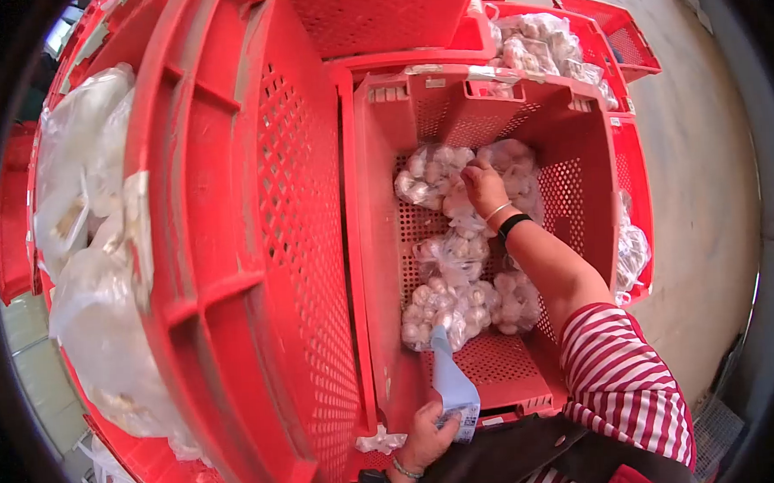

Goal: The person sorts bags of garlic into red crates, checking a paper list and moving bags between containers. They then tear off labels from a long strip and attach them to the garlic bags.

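Observation:
Inside the deep red crate, clear plastic bags of garlic bulbs lie on the perforated floor. My right hand is down in the far part of the crate, fingers closed at a garlic bag. Whether it grips the plastic or something small is hidden. Just left of that hand is another garlic bag. At the crate's near edge my left hand is closed on a light blue label strip with printing at its lower end. The strip's far end hangs over a nearer garlic bag.
A tall red crate stands on its side at the left, its perforated wall close to my work. White plastic bags sit beyond it. More red crates with bagged garlic stand behind and to the right. Concrete floor runs along the right.

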Tool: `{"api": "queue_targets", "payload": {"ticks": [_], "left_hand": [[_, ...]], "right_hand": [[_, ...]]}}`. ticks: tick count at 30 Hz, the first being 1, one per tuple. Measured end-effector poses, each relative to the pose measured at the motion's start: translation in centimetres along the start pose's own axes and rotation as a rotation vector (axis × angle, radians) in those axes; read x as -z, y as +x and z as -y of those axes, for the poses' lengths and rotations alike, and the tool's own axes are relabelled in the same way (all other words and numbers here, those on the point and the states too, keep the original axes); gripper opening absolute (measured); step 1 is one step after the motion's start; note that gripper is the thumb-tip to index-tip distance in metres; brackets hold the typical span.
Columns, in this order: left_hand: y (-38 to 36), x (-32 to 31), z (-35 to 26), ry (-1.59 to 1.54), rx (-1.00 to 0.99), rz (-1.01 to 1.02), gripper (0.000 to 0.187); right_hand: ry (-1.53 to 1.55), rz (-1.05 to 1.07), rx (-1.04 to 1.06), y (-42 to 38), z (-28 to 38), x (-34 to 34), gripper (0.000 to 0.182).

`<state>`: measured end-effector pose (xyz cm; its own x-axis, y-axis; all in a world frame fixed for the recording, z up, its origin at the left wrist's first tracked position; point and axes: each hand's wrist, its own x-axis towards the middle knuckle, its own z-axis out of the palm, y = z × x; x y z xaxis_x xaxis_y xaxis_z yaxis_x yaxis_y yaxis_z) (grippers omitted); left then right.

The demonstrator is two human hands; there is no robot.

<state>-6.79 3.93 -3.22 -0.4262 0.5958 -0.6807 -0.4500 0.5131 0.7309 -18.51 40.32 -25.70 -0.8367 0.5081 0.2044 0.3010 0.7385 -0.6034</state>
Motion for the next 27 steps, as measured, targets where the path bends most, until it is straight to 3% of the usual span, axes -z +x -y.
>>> {"api": "queue_targets", "payload": {"ticks": [2,3,5,6,9,13,14,15,19,21,23,25,27], "left_hand": [[-0.1,0.3,-0.9,-0.021,0.018,-0.002,0.013],[0.0,0.4,-1.5,-0.056,0.033,-0.004,0.014],[0.4,0.5,-2.0,-0.099,0.045,-0.01,0.015],[0.5,0.6,-2.1,-0.071,0.055,0.013,0.017],[0.6,0.0,-2.3,-0.037,0.032,0.054,0.019],[-0.5,-1.1,-2.4,-0.012,-0.001,0.111,0.021],[-1.0,-1.5,-2.2,-0.006,-0.007,0.111,0.021],[-1.6,-1.9,-1.8,-0.038,0.048,0.163,0.021],[-3.9,-4.0,-0.9,-0.183,0.234,0.339,0.027],[-5.1,-5.2,-0.5,-0.183,0.153,0.381,0.03],[-6.3,-6.3,-0.1,-0.176,0.083,0.429,0.034],[-6.9,-7.2,0.3,-0.21,0.05,0.49,0.041],[-7.1,-8.4,-0.1,-0.206,0.123,0.464,0.035]], "right_hand": [[-0.191,0.295,0.018,-1.3,-1.7,-1.0,0.024],[-0.189,0.305,0.019,-2.3,-1.0,-1.0,0.024],[-0.435,0.36,0.281,-3.8,1.1,0.5,0.043],[-0.508,0.542,0.218,-3.9,1.8,0.9,0.058],[-0.636,0.669,0.199,-2.2,2.1,0.5,0.055],[-0.626,0.729,0.053,-1.8,2.0,-1.2,0.033],[-0.633,0.777,0.199,-2.3,1.8,-0.5,0.023],[-0.636,0.767,0.203,-2.9,2.0,0.6,0.023],[-0.083,0.503,-0.029,-6.4,3.4,8.4,0.038],[0.406,0.386,-0.335,-8.4,2.9,12.2,0.045],[0.529,0.213,-0.401,-9.4,4.8,18.3,0.047],[0.886,0.038,-0.511,-11.0,7.0,25.0,0.036],[1.037,0.02,-0.522,-12.8,7.2,31.8,0.035]]}}
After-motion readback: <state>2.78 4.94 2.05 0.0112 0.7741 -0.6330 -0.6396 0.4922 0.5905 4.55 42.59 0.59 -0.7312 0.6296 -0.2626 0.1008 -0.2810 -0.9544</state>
